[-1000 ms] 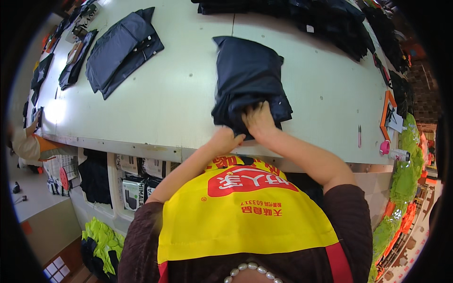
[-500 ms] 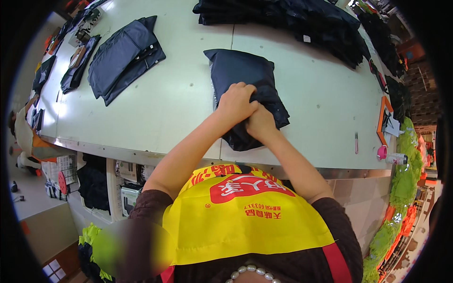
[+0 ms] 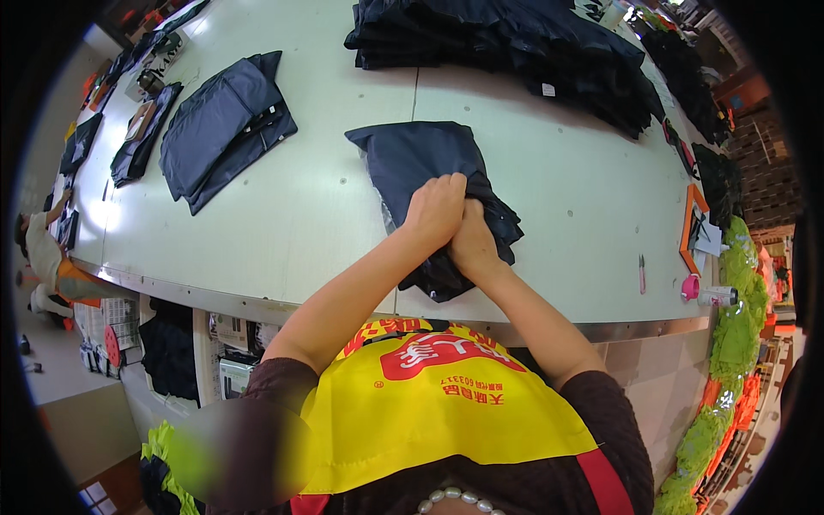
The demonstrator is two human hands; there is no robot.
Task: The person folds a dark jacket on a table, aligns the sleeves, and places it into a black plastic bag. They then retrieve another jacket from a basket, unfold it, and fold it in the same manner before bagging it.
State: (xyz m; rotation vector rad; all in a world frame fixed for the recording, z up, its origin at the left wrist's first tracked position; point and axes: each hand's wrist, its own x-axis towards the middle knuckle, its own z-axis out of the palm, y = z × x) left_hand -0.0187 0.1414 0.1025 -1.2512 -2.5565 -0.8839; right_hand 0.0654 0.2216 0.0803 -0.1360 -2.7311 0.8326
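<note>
I have both hands on the folded dark navy garment [image 3: 429, 184] that lies on the pale bench [image 3: 300, 215], its near end bunched toward the bench's front edge. My left hand [image 3: 435, 209] lies over the top of the bundle with its fingers curled down onto the cloth, and my right hand [image 3: 470, 239] is pressed against it from the right, its grip closed on the gathered fabric; the two hands touch each other. The far half of the garment lies flat and square, with a sliver of clear plastic showing along its left edge, while the near half is crumpled under my hands. To do this step well, I judge that I should keep the left palm flat as an anchor and let the right hand pull the loose folds taut, so that the creases run straight rather than twist. The bundle sits close to the bench edge, so I would work the cloth away from myself, not toward it. Another folded dark garment [image 3: 225, 129] lies well apart to the left, and a big stack of dark garments [image 3: 506, 43] lies beyond.
</note>
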